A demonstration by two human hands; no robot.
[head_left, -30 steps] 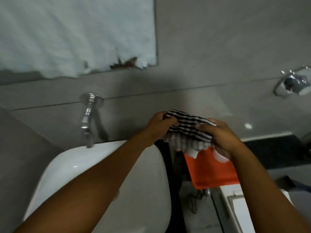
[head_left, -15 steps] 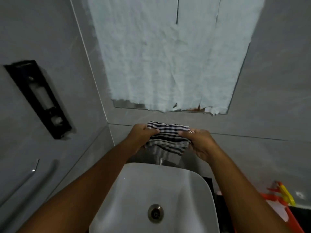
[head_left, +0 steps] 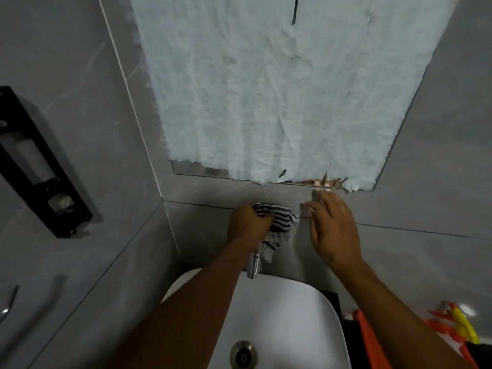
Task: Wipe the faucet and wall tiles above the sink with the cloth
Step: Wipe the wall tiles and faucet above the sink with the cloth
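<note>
Showing: a head-camera view down onto a bathroom basin and the grey tiled corner behind it.
Left hand point(head_left: 247, 222): fingers curled into a fist around the upper part of the cloth, knuckles toward the wall, directly above the faucet.
Cloth point(head_left: 279, 222): dark-and-white striped, bunched in the left hand; its free end hangs down beside the faucet, against or just in front of the wall tile. Whether it touches the metal cannot be told.
Right hand point(head_left: 332, 230): palm toward the wall, fingers extended and slightly spread, holding nothing; fingertips point(head_left: 318, 194) lie just below the mirror's lower edge, blurred, so contact with the tile is uncertain. It sits just beside the cloth, apart from it.
Faucet point(head_left: 254, 265): chrome, wall-mounted, its upper part hidden by the left hand and forearm; the spout points down over the back rim of the sink.
Sink point(head_left: 306, 315): white basin with a round metal drain point(head_left: 243, 355) near the bottom of the view.
Wall tiles point(head_left: 412, 209): grey, with thin joint lines running behind both hands.
Mirror point(head_left: 266, 89): covered by crinkled pale paper, torn along the lower edge.
Left wall: a black wall-mounted holder point(head_left: 40, 161).
Lower right: orange and yellow plastic items point(head_left: 452, 326), partly cut off.
</note>
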